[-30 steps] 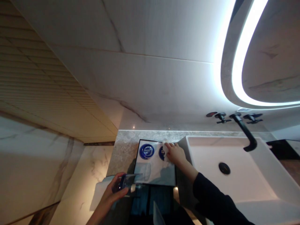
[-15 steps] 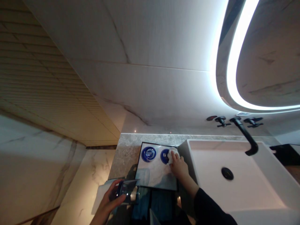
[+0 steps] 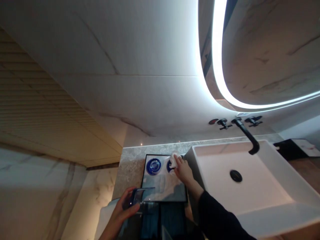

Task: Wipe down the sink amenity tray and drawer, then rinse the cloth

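Note:
My right hand [image 3: 181,169] is closed on a small white cloth [image 3: 173,160] and presses it against the right one of two round blue coasters [image 3: 153,166] at the back of a glossy black-rimmed tray [image 3: 162,186] on the stone counter. My left hand [image 3: 125,208] hovers at the tray's near left corner with its fingers wrapped round a clear glass tumbler [image 3: 139,198], held tilted above the counter. The second blue coaster is mostly hidden under the cloth and my fingers.
A white square basin [image 3: 252,176] with a black drain stands right of the tray, beneath a black wall spout [image 3: 247,135] with two cross handles. A lit oval mirror [image 3: 262,56] hangs above. A dark box [image 3: 291,146] sits far right. A white folded towel [image 3: 106,213] lies under my left hand.
The view has swung and tilted, shifting basin and mirror leftward. My right hand with the cloth has kept moving over the right coaster, a little left of before. The left hand still holds the glass.

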A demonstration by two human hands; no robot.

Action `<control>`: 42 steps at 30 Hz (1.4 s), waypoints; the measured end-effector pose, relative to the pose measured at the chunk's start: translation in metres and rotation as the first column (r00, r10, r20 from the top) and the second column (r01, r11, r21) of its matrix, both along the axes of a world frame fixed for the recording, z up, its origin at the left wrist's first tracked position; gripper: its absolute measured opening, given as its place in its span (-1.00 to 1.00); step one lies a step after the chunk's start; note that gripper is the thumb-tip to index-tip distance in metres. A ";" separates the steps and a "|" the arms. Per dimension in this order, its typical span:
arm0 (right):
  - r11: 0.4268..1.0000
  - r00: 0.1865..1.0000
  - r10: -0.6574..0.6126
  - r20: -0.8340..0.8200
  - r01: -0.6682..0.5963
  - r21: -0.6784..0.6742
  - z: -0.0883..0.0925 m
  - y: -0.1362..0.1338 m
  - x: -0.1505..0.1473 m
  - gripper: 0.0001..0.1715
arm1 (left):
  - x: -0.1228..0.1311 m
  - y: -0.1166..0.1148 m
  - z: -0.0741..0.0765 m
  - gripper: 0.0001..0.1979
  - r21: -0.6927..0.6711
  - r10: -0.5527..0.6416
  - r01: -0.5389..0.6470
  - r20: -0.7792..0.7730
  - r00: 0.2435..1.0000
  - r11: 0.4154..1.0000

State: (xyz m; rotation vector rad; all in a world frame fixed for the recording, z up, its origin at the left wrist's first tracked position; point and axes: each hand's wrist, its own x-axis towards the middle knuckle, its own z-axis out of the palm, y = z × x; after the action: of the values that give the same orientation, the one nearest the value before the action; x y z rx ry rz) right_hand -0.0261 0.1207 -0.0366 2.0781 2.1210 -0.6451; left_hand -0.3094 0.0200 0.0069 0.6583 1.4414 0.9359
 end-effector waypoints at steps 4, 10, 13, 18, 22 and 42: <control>0.997 0.994 0.069 0.080 -0.066 -0.033 -0.032 -0.036 -0.013 -0.13 | 0.004 -0.003 0.002 -0.29 -0.006 0.014 -0.014 0.004 1.000 1.000; 0.981 0.981 0.183 -0.060 -0.186 -0.053 -0.030 -0.063 0.008 -0.14 | 0.003 -0.006 -0.001 -0.30 -0.034 0.032 -0.032 0.001 0.999 0.999; 0.999 0.999 0.033 -0.005 -0.033 -0.012 -0.025 -0.043 0.005 -0.16 | 0.006 -0.004 -0.003 -0.31 -0.016 -0.003 0.003 0.002 1.000 1.000; 0.991 0.995 0.081 -0.056 -0.086 -0.106 -0.025 -0.068 -0.003 -0.09 | 0.022 0.015 -0.005 -0.30 0.040 -0.184 0.184 -0.018 0.983 0.982; 0.964 0.973 0.103 -0.205 -0.148 -0.219 -0.008 -0.107 0.011 -0.11 | 0.062 0.051 0.010 -0.33 0.106 -0.404 0.466 -0.357 0.842 0.878; 0.947 0.934 -0.094 -0.345 -0.024 -0.321 -0.012 -0.167 0.047 -0.03 | 0.192 0.146 -0.026 -0.26 -0.292 -0.470 0.847 -0.881 -0.058 0.443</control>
State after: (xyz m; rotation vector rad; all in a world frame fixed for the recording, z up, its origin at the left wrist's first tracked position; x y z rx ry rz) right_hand 0.0205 -0.0458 -0.0483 1.9361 1.9683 -1.3657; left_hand -0.1170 0.1658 -0.0195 2.2692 1.4418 -0.2023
